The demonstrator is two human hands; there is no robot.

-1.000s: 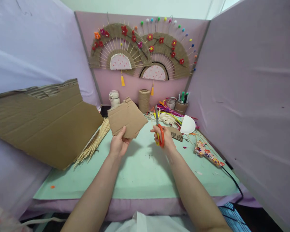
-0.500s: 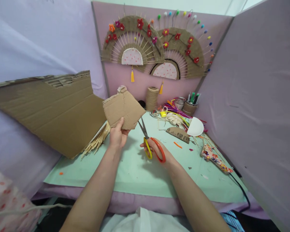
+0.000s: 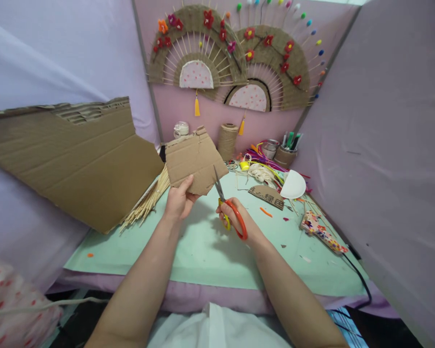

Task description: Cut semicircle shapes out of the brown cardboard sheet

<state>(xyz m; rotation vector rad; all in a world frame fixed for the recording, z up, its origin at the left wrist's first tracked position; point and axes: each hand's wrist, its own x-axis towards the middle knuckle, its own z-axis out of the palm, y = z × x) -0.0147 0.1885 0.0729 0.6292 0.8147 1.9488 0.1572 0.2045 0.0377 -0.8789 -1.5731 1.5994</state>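
Left hand [image 3: 179,200] pinches the cardboard piece [image 3: 194,157] above the bench [image 3: 203,256], right hand [image 3: 247,218] grips the scissors [image 3: 222,197], blades [image 3: 218,184] at the cardboard's right edge; farther back, a brown pot [image 3: 285,157] holds pens [image 3: 293,140], a tin [image 3: 270,149] just beside it.

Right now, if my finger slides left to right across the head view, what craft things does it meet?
Big cardboard sheet, small cardboard piece, scissors, printed cardboard half-circle, white half-circle, flower-patterned glue gun.
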